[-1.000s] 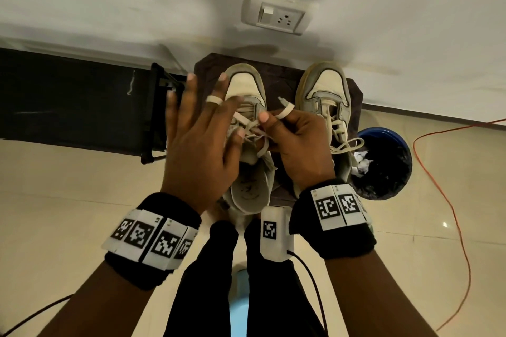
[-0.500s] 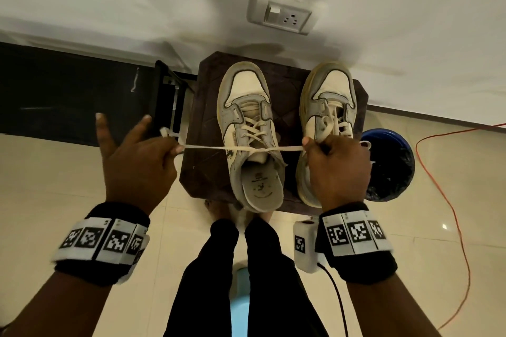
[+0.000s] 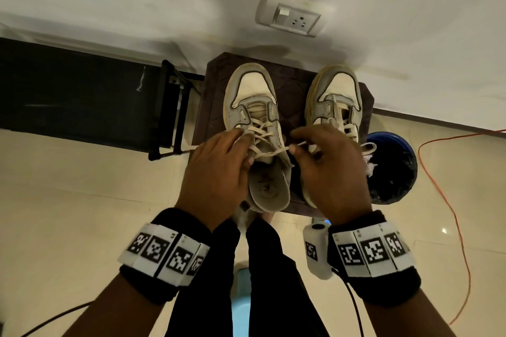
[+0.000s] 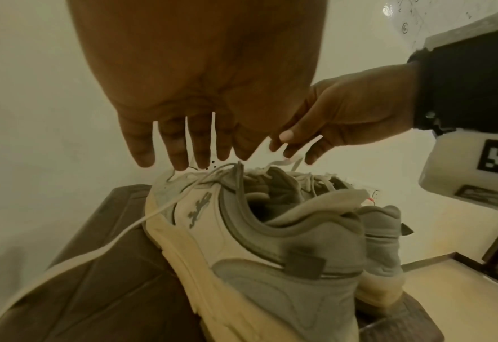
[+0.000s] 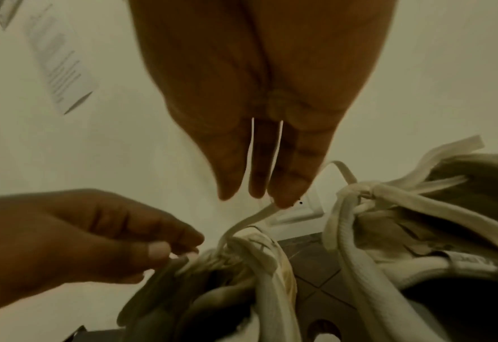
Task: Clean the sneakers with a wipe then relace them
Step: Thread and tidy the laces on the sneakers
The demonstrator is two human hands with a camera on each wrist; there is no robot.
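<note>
Change: half a second ago both hands were spread wide with the lace taut between them; now they have come in over the left sneaker.
Left hand (image 3: 216, 169): fingertips at the left eyelets, thumb and finger pinching the lace (image 3: 269, 153) there.
Right hand (image 3: 332, 167): thumb and forefinger pinch the other end of the lace just right of the tongue.
Left sneaker (image 3: 253, 96): upright on the dark brown surface (image 3: 216, 76), toe to the wall, partly laced.
Right sneaker (image 3: 335, 87): beside it, apart, laced, its loose ends hanging by the blue bin (image 3: 394, 169).
Floor: an orange cable (image 3: 438, 186) runs right of the bin.
</note>
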